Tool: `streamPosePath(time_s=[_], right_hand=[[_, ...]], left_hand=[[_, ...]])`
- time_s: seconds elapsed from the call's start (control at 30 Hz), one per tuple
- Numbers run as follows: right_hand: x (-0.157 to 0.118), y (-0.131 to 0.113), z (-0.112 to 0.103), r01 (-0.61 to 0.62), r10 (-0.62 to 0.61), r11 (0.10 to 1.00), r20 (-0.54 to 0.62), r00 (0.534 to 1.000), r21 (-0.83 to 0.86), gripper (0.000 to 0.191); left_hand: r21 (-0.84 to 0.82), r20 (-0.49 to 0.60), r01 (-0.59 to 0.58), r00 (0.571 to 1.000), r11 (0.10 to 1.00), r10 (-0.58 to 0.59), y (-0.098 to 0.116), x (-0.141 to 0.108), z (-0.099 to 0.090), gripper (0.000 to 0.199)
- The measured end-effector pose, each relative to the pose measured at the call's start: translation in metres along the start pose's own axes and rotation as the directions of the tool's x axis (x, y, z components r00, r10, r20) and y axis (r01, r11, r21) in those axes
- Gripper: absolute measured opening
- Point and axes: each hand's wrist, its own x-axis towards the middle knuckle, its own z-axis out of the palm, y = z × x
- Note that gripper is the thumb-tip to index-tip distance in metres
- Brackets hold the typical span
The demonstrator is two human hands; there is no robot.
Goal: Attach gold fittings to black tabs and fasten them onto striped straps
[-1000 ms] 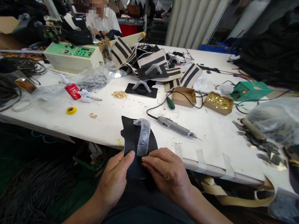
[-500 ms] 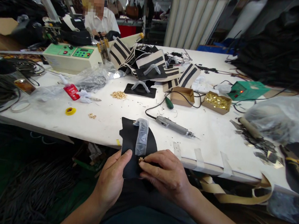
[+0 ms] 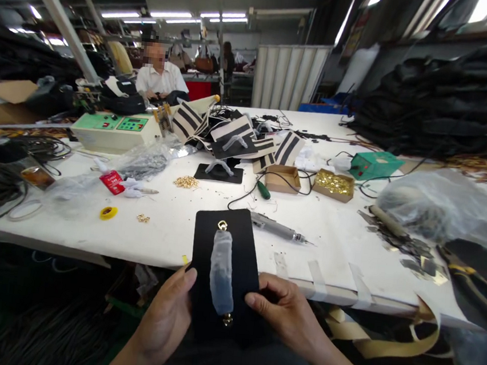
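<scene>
A black leather panel (image 3: 246,263) is held up before me, its face towards the camera, above my lap at the table's near edge. Along its middle runs a handle (image 3: 221,272) wrapped in clear plastic, with a gold metal fitting (image 3: 222,225) at the upper end and another gold fitting (image 3: 227,320) at the lower end. My left hand (image 3: 169,307) grips the panel's left edge, thumb on the front. On the right edge, my right hand (image 3: 285,307) pinches it between thumb and fingers. The panel's bottom fades into dark clothing.
On the white table (image 3: 160,237) lie a corded grey electric screwdriver (image 3: 276,227), gold fittings (image 3: 186,181), yellow tape (image 3: 108,213), a red bottle (image 3: 112,182) and a box of gold parts (image 3: 333,184). Striped panels (image 3: 231,129) are heaped behind. A person (image 3: 161,77) sits across the table.
The panel has been raised and flattened out towards the camera. My right hand has left the lower gold fitting and now grips the right edge. The view has tilted upward.
</scene>
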Motion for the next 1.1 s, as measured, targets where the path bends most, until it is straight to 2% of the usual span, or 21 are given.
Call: streamPosePath(time_s=[0.07, 0.1, 0.17, 0.2, 0.27, 0.3, 0.37, 0.47, 0.53, 0.63, 0.83, 1.0, 1.03, 1.1], right_hand=[[-0.003, 0.001, -0.003, 0.035, -0.027, 0.994, 0.082, 0.996, -0.102, 0.034], [-0.003, 0.001, -0.004, 0.057, -0.044, 0.986, 0.086, 0.995, -0.156, 0.03], [-0.003, -0.004, -0.007, 0.146, -0.159, 0.947, -0.022, 0.987, -0.286, 0.02], [-0.002, -0.008, -0.007, 0.21, -0.264, 0.91, -0.107, 0.959, -0.358, 0.016], [0.003, -0.019, -0.006, 0.333, -0.477, 0.805, -0.202, 0.855, -0.492, 0.013], [0.007, -0.025, -0.004, 0.384, -0.556, 0.746, -0.189, 0.81, -0.544, 0.015], [0.015, -0.034, 0.001, 0.454, -0.637, 0.637, -0.095, 0.765, -0.622, 0.024], [0.028, -0.04, 0.01, 0.478, -0.668, 0.481, 0.045, 0.743, -0.735, 0.029], [0.034, -0.041, 0.013, 0.469, -0.659, 0.42, 0.095, 0.746, -0.777, 0.025], [0.037, -0.04, 0.013, 0.492, -0.643, 0.412, 0.138, 0.754, -0.767, 0.02], [0.036, -0.044, 0.008, 0.538, -0.632, 0.467, 0.161, 0.758, -0.702, 0.009], [0.039, -0.048, 0.002, 0.492, -0.508, 0.664, 0.143, 0.85, -0.563, 0.01], [0.04, -0.05, 0.0, 0.481, -0.478, 0.684, 0.161, 0.863, -0.548, 0.011], [0.043, -0.054, -0.003, 0.495, -0.452, 0.663, 0.226, 0.863, -0.562, 0.01]], left_hand=[[0.005, -0.07, 0.001, 0.998, 1.0, -0.001, 0.007, 0.009, 0.003, 0.05], [0.024, -0.086, 0.01, 0.996, 1.0, -0.008, 0.008, 0.012, 0.005, 0.051], [0.094, -0.081, 0.001, 0.997, 0.996, 0.007, 0.006, 0.016, 0.006, 0.051], [0.144, -0.069, -0.019, 0.997, 0.989, 0.029, 0.003, 0.017, 0.006, 0.051], [0.279, -0.033, -0.056, 0.997, 0.959, 0.068, -0.004, 0.015, 0.004, 0.049], [0.355, -0.009, -0.061, 0.998, 0.933, 0.068, -0.007, 0.013, 0.003, 0.049], [0.492, 0.045, -0.06, 0.998, 0.869, 0.043, -0.009, 0.009, 0.001, 0.05], [0.635, 0.101, -0.09, 0.994, 0.767, 0.033, -0.005, 0.002, 0.002, 0.052], [0.699, 0.122, -0.132, 0.99, 0.703, 0.065, 0.0, -0.002, 0.004, 0.05], [0.739, 0.153, -0.171, 0.985, 0.652, 0.085, 0.004, -0.004, 0.006, 0.047], [0.729, 0.165, -0.161, 0.985, 0.665, 0.057, 0.002, -0.004, 0.004, 0.046], [0.715, 0.16, -0.148, 0.986, 0.683, 0.046, 0.001, -0.003, 0.004, 0.047], [0.712, 0.162, -0.149, 0.986, 0.686, 0.047, 0.002, -0.003, 0.004, 0.048], [0.71, 0.164, -0.149, 0.985, 0.689, 0.044, 0.002, -0.003, 0.004, 0.048]])
